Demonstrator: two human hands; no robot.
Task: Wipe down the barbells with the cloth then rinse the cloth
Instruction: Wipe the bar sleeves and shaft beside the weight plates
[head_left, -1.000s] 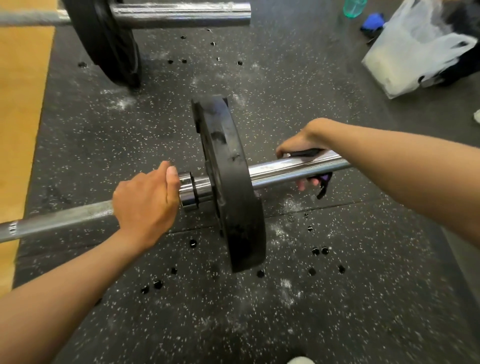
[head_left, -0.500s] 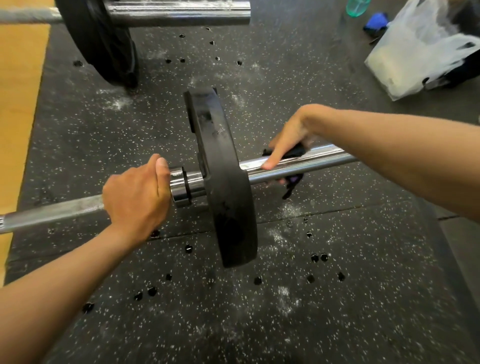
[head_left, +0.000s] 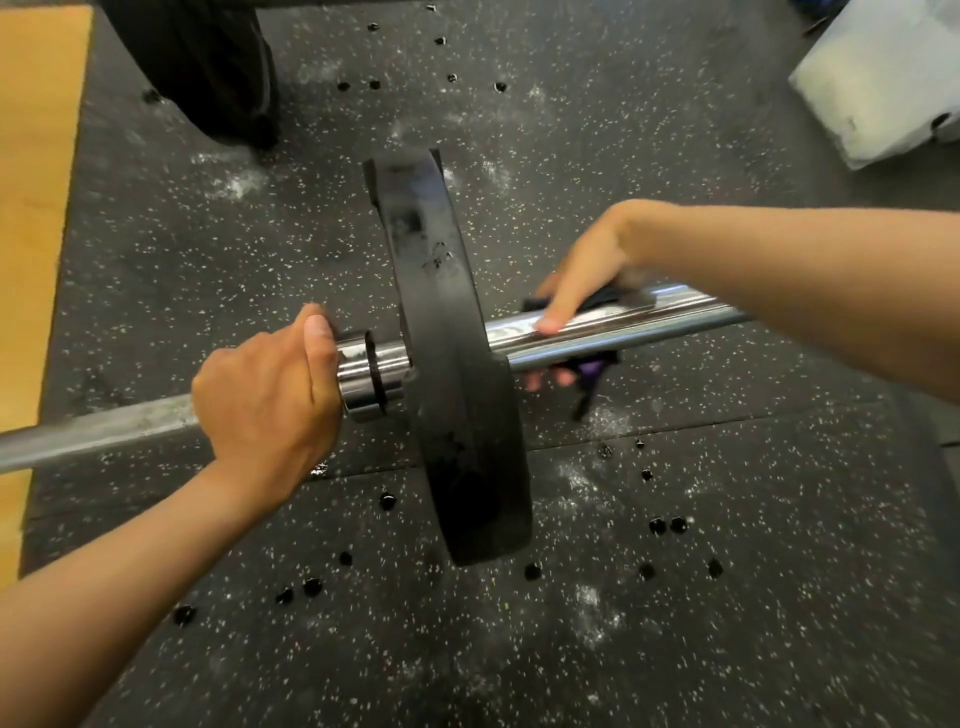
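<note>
Both hands grip barbell (head_left: 639, 325); dark cloth (head_left: 592, 369) wraps chrome sleeve.

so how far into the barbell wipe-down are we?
Done: nothing can be confirmed; the sleeve's shine proves little. In hand: the right hand grips the dark cloth around the sleeve just outside the black plate, while the left hand grips the shaft by the collar. Left: the shaft looks dull, a second plate sits behind, and the rinse is not begun.
</note>
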